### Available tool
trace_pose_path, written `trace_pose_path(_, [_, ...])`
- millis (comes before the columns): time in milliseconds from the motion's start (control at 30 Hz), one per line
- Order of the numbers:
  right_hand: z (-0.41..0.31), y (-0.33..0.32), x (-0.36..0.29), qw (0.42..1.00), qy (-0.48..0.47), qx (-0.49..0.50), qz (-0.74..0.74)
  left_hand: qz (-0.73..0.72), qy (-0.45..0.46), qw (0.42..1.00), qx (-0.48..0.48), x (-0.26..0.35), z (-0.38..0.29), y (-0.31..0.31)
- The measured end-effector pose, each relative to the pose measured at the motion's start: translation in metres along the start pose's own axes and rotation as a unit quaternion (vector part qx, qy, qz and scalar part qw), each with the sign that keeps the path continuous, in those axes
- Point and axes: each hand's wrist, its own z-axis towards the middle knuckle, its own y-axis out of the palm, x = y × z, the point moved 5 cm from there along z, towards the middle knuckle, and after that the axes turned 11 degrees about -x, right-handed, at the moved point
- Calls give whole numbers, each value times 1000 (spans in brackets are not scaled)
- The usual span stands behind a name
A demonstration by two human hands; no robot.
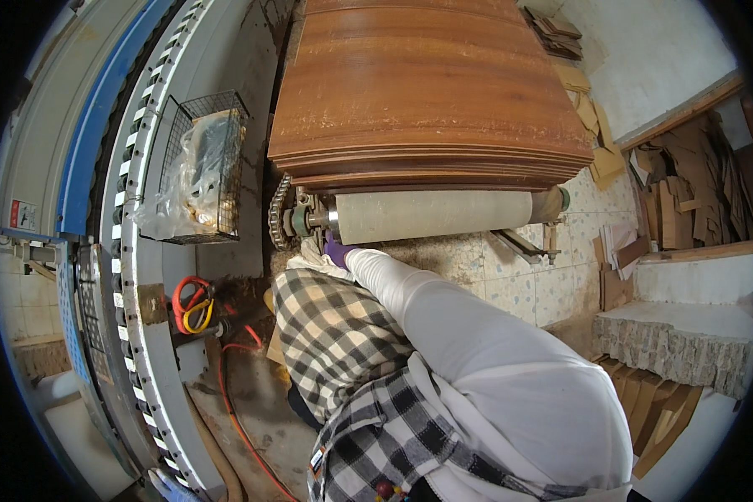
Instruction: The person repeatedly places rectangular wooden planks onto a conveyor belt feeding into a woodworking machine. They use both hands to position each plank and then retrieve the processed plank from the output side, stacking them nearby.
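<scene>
My right hand (pixel 337 250), in a purple glove below a white sleeve, reaches down to the left end of a pale roller (pixel 436 215). Its fingers are mostly hidden, so what it touches or holds is unclear. Close to it are a metal shaft with a bearing housing (pixel 301 219), a drive chain (pixel 279 213) and some whitish cloth (pixel 314 258). What appears to be my left hand (pixel 170 488), in a bluish glove, lies against the machine rail at the lower left; the bottom edge cuts it off.
Stacked brown wood-grain panels (pixel 427 94) lie beyond the roller. A wire basket (pixel 201 169) with plastic film hangs on the machine frame at left. Red and yellow hoses (pixel 194 307) run below it. Cardboard scraps (pixel 690 188) and a rough stone ledge (pixel 678 345) are at right.
</scene>
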Motion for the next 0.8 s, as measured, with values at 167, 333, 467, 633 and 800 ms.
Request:
trace_pose_path(167, [-27,-7,-10,986,-77,-64,-133,3,23,1000,10,-6,4,0])
trace_pose_path(333, [-119,-40,13,861,-425,70,-272,125,-3,992,-9,14,24,-1])
trace_pose_path(467, [-296,-118,-47,930,-252,193,-188,136,-35,990,-15,-16,24,9])
trace_pose_path(633, [-423,-249,-55,593,-412,668,-180,81,-22,996,20,-45,46,25])
trace_pose_path(800, [-386,-352,15,701,-300,647,-20,87,-31,995,26,-14,55,36])
